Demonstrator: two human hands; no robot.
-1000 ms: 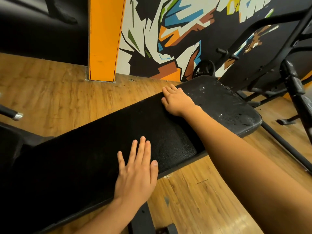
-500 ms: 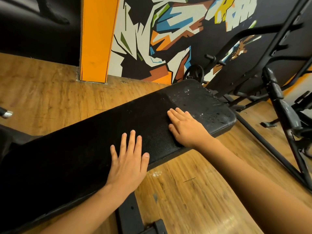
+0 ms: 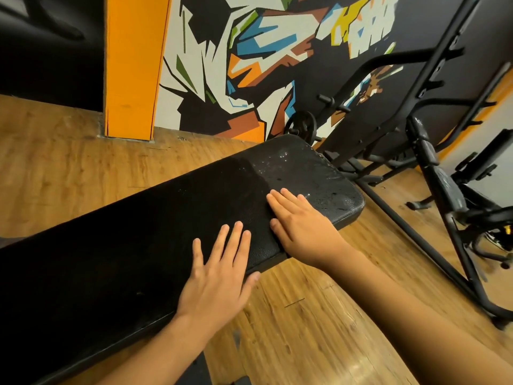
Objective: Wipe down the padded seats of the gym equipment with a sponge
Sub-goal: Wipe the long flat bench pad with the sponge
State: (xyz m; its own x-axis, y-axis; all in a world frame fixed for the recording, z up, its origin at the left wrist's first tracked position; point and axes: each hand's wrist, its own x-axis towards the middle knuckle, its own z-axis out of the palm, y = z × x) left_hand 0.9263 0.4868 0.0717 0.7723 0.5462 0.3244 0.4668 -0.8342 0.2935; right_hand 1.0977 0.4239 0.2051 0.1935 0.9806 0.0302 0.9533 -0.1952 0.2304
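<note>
Black padded bench (image 3: 125, 245) lying diagonally over wood floor (image 3: 305, 329), left hand (image 3: 216, 273) flat on its near edge, fingers straight, grasping nothing, right hand (image 3: 299, 223) flat just beside, likewise released (droplets (image 3: 319, 176) on far end), black rack frame (image 3: 445, 51) beyond.

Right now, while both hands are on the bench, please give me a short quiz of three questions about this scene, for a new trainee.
1. True or false: the left hand lies flat on the black bench pad.
2. Where on the pad do water droplets show? A. at the far end, beyond the right hand; B. under the left hand; C. nowhere.
3. Is a sponge visible in either hand?

Key: 1 true; 2 A; 3 no, none is visible.
</note>
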